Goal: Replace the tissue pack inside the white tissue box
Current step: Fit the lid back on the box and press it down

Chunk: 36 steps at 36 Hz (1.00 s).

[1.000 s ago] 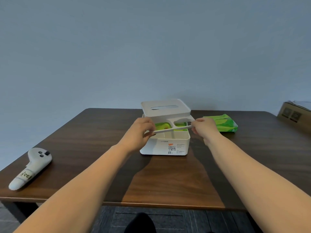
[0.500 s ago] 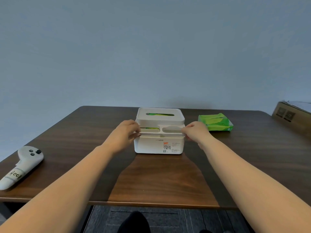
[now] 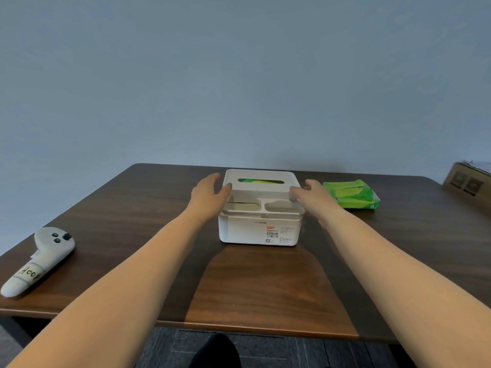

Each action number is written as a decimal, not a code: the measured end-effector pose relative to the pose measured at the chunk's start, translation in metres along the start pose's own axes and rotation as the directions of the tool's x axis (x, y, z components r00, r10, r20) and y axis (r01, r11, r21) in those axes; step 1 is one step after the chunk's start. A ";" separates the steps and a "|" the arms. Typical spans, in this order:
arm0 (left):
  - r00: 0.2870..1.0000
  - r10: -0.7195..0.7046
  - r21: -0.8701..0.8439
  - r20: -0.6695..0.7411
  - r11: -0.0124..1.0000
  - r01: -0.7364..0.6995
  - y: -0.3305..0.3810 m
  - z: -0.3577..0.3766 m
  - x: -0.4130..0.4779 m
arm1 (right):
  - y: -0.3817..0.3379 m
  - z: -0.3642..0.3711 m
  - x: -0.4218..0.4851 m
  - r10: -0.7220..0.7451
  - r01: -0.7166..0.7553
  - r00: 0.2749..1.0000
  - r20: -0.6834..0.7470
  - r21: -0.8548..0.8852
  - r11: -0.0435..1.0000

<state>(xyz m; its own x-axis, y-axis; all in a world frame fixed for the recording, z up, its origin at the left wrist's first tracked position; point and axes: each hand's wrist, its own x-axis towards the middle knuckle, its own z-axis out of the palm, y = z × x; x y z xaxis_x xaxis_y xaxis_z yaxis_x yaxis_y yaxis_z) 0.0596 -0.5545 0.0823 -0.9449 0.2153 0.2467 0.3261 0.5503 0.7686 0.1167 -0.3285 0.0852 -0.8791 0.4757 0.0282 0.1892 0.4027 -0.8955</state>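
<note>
The white tissue box [image 3: 259, 231] stands in the middle of the table with its lid [image 3: 259, 188] seated flat on top. A green tissue pack [image 3: 260, 181] shows through the lid's slot. My left hand [image 3: 210, 197] clasps the left side of the lid's raised part, thumb on its front corner. My right hand [image 3: 314, 199] clasps the right side the same way. A second green tissue pack [image 3: 350, 193] lies on the table just right of the box.
A white hand controller [image 3: 39, 258] lies near the left edge of the dark wooden table [image 3: 252, 288]. A cardboard box [image 3: 470, 181] sits at the far right. A plain wall stands behind the table.
The lid was tilted up and held by its front edge; it came down flat onto the box. Both hands then slid back from the front tray to the raised part's sides.
</note>
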 end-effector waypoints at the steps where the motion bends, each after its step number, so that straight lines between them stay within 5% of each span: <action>1: 0.997 -0.074 -0.044 0.039 0.996 0.075 0.003 0.002 0.002 | -0.001 0.002 0.001 0.000 0.000 1.000 0.005 0.001 1.000; 6: 0.966 -0.222 -0.122 0.135 0.963 0.239 0.004 0.009 0.012 | -0.004 0.007 0.001 -0.015 0.014 1.000 -0.019 -0.048 0.999; 36: 0.970 -0.200 -0.125 0.139 0.968 0.217 0.005 0.018 0.010 | -0.010 0.021 -0.009 -0.075 0.072 0.997 -0.030 -0.101 0.992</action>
<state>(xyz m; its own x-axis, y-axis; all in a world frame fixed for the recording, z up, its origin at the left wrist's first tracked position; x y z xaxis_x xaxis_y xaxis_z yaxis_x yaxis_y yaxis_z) 0.0528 -0.5350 0.0778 -0.9775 0.2110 0.0040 0.1069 0.4786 0.8715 0.1131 -0.3532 0.0840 -0.8773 0.4676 0.1086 0.1693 0.5130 -0.8415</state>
